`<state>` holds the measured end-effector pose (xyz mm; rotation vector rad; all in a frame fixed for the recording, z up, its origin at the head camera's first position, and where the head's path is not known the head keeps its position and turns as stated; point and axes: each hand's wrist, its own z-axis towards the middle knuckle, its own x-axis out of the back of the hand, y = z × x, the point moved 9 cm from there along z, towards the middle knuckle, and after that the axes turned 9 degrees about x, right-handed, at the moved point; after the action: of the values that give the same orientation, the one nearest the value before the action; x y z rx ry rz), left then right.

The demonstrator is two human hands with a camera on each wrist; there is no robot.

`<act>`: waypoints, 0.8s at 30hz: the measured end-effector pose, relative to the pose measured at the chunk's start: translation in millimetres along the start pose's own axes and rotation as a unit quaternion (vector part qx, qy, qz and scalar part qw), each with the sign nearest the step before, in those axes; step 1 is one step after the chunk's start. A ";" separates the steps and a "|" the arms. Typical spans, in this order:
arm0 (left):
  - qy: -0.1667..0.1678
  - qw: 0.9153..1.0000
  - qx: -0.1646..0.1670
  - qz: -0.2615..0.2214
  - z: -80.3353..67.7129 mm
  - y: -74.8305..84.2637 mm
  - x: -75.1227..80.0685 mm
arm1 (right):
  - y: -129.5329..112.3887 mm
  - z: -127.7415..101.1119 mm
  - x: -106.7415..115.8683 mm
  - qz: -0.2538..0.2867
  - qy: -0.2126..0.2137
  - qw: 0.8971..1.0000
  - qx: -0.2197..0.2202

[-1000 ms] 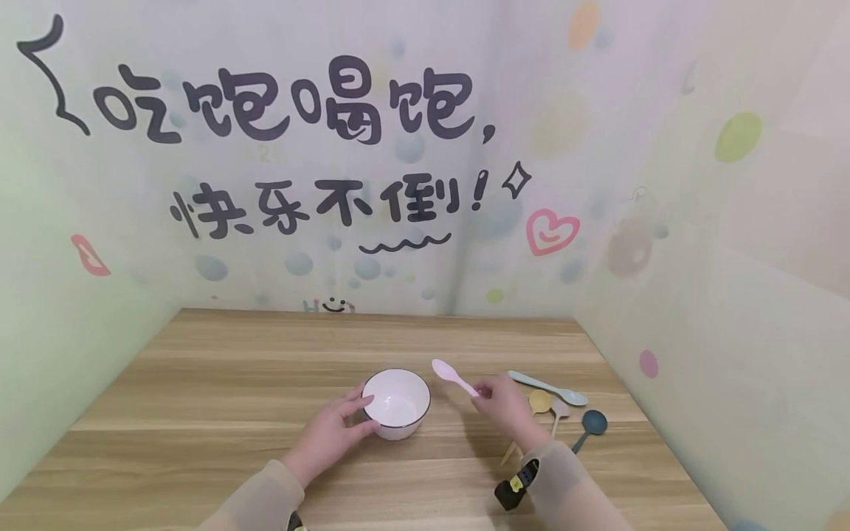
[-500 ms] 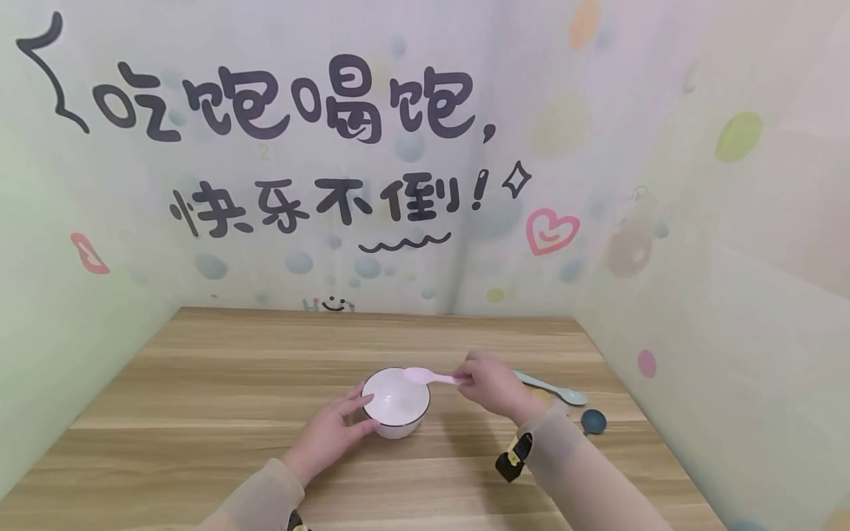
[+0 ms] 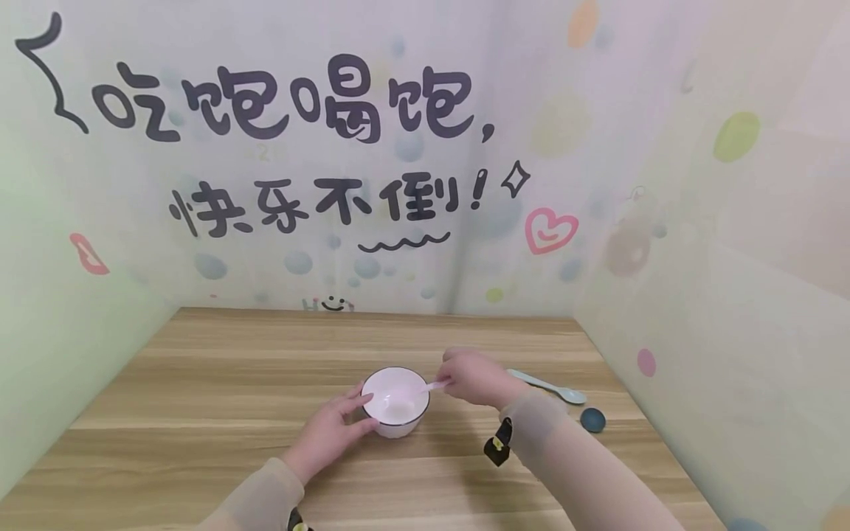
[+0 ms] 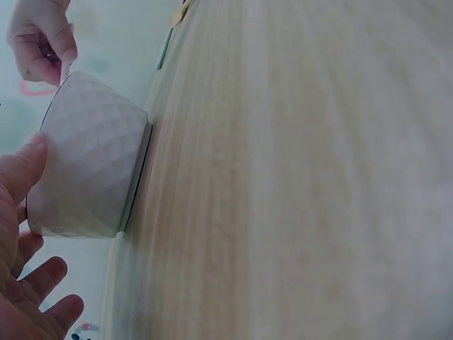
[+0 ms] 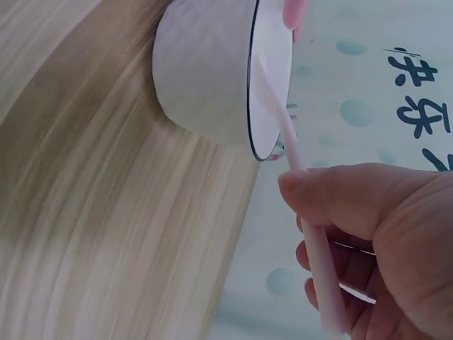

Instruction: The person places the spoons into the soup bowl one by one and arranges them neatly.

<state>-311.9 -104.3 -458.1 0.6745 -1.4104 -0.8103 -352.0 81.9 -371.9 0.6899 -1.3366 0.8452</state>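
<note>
We see a pale pink spoon [image 3: 434, 386] held in a person's right hand [image 3: 474, 377], its handle crossing above the right side of a white bowl [image 3: 397, 429] and its head end inside. From the grip, the bowl lies just to the left; the spoon's long axis slants leftward and down across the dark rim. We cannot tell whether the handle touches the rim or the tip meets the bottom.

In the right wrist view, we find the thumb pressed along the handle, fingers curled beneath and the handle's end running back past the palm. The hand is above the wooden table [image 3: 232, 413], its back upward, the forearm reaching in from the lower right.

Opposite, we see the left hand [image 3: 335, 428] holding the upright bowl from its left, thumb on the outer wall and a fingertip over the rim, other fingers spread. Beyond the right wrist, we note a pale green spoon [image 3: 547, 387] and the round dark blue head [image 3: 593, 420] of another utensil.
</note>
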 end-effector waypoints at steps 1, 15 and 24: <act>-0.001 1.000 0.004 -0.003 0.1 -0.3 0.1 | -1.8 1.8 -0.7 -0.002 -0.005 1.000 0.007; 0.000 1.000 -0.002 -0.002 -0.3 2.2 0.0 | -28.7 24.7 -2.6 -0.071 -0.052 0.993 0.076; -0.002 1.000 -0.006 -0.004 0.1 2.5 -0.9 | -25.5 27.8 -17.0 -0.057 -0.062 0.994 0.072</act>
<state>-311.7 -102.1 -456.6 0.6711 -1.4070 -0.8263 -346.0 42.9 -384.2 0.9369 -1.3423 0.8231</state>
